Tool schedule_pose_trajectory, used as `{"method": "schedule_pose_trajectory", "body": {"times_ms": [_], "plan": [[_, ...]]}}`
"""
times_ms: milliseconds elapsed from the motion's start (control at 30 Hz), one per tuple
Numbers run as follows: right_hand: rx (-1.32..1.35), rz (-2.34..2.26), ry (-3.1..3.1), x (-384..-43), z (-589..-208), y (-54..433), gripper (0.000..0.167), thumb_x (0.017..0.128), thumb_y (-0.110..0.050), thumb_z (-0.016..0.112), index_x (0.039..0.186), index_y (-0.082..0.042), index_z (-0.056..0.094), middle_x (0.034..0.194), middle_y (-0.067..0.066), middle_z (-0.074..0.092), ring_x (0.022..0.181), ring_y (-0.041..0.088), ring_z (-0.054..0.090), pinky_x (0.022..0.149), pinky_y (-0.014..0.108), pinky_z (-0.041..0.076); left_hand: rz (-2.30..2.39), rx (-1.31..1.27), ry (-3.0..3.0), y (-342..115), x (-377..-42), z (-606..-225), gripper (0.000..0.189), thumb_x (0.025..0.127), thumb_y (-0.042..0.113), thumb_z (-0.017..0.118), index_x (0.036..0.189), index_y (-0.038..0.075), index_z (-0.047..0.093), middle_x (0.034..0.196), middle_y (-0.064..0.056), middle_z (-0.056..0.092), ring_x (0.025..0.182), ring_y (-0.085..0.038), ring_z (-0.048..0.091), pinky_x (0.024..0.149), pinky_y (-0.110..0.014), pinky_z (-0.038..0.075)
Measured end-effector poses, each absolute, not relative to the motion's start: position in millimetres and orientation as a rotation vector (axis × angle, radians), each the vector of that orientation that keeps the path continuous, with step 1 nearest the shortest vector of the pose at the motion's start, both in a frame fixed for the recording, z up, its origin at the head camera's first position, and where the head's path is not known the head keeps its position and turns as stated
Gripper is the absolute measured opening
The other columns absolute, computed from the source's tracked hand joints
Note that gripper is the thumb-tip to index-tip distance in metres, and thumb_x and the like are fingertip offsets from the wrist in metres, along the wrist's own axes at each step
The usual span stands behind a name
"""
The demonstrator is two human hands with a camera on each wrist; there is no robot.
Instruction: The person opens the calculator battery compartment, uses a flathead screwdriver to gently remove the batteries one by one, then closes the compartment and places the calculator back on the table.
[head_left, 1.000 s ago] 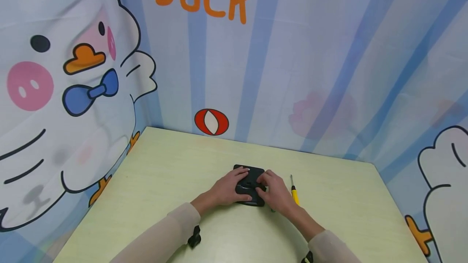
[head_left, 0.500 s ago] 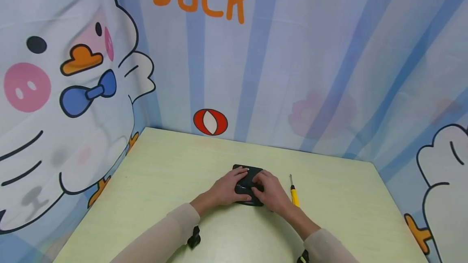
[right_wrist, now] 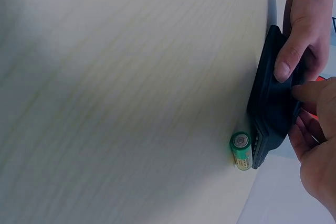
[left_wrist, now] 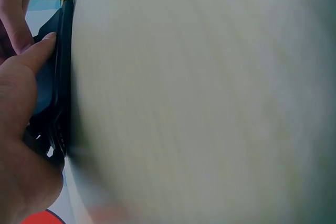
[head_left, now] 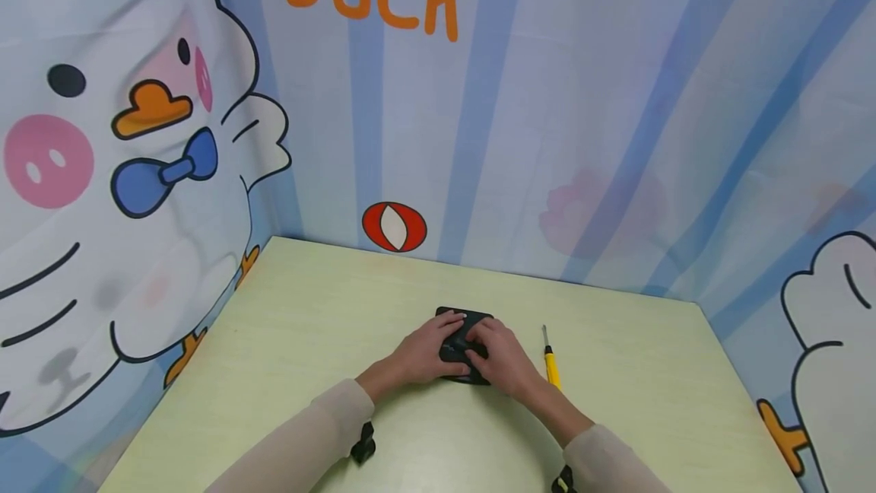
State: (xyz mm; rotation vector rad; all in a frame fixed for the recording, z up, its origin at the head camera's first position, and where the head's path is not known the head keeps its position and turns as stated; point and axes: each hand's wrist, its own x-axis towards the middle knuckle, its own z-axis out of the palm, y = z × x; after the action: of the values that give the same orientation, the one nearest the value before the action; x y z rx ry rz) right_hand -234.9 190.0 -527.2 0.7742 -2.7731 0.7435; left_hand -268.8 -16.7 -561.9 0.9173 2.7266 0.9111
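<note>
A flat black plastic device (head_left: 457,342) with a raised part on its upper face lies on the table between both hands; its exact kind is unclear. My left hand (head_left: 417,352) holds it along the left side, thumb (right_wrist: 283,71) on the raised part near the front and fingers over the far part. From the right, my right hand (head_left: 508,360) has its thumb and index finger on the middle of the device, apparently pinching there. Its remaining fingers curl beside the edge (right_wrist: 311,129). A green battery (right_wrist: 242,151) stands out beside the device's right end.
To the right of the hands lies a yellow-handled screwdriver (head_left: 551,365), its shaft pointing to the back. The pale table (head_left: 328,287) meets a printed duck curtain (head_left: 520,120) at the back and sides. Black straps (head_left: 363,443) sit at the sleeves.
My right hand has slid slightly left and further onto the device, covering the small item near its right front corner from the head camera. The left hand keeps its place.
</note>
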Motion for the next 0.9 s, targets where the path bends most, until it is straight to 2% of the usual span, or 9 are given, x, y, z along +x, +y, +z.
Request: {"method": "schedule_pose_trajectory", "body": {"times_ms": [300,900], "plan": [[0.875,0.698,-2.745,-237.1,-527.2,188.7,0.017,0.092,-0.007,0.083,0.105,-0.007,0.073,0.113,0.007,0.068,0.112,0.028,0.064,0.104,0.05,0.054,0.914,0.925,2.723,-17.1,-267.7,-559.9,0.089,0.094,0.052,0.078,0.162,0.007,0.043,0.169,-0.012,0.036,0.156,-0.033,0.034,0.121,-0.053,0.038],[1.007,0.654,-2.704,-246.1,-527.5,189.7,0.014,0.092,-0.005,0.082,0.103,-0.008,0.074,0.111,0.006,0.07,0.112,0.028,0.066,0.103,0.049,0.054,0.933,0.931,2.725,-17.6,-268.5,-562.1,0.089,0.094,0.051,0.079,0.162,0.007,0.042,0.169,-0.013,0.036,0.155,-0.034,0.035,0.12,-0.052,0.038]]}}
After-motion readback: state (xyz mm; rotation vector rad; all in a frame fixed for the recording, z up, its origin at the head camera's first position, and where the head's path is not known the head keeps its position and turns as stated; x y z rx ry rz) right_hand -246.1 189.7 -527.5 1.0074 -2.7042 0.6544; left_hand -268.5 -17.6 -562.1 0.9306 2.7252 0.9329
